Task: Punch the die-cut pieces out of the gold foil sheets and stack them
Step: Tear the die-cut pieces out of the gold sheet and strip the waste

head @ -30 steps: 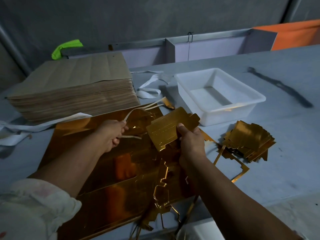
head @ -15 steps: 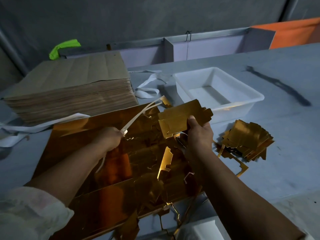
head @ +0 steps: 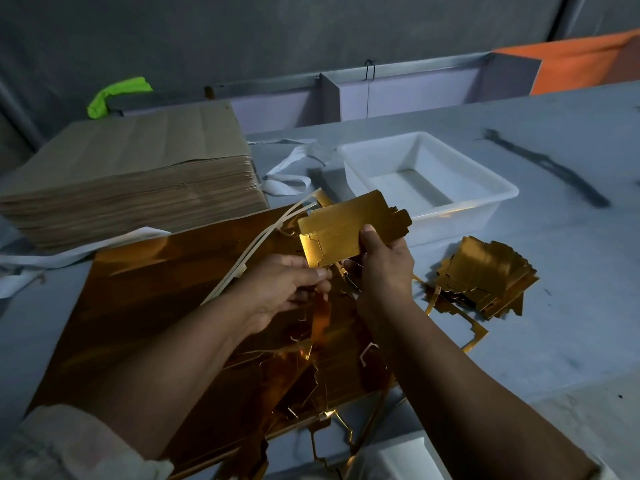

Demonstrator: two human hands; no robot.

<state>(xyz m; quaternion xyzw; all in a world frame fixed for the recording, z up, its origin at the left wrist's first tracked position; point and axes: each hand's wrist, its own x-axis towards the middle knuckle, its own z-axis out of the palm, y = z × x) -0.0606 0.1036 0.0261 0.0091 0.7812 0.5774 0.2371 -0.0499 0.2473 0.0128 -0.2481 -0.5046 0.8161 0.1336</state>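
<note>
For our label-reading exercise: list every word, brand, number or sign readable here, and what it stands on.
None is readable. The gold foil die-cut piece gripped by the right hand shows no print; neither do the cream waste strips in the left hand, the white plastic tub, the brown paper stack or the pile of punched gold pieces.

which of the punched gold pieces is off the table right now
The single piece pinched in the right hand, raised in front of the white tub. The other punched pieces lie in a loose pile on the table to its right.
</note>
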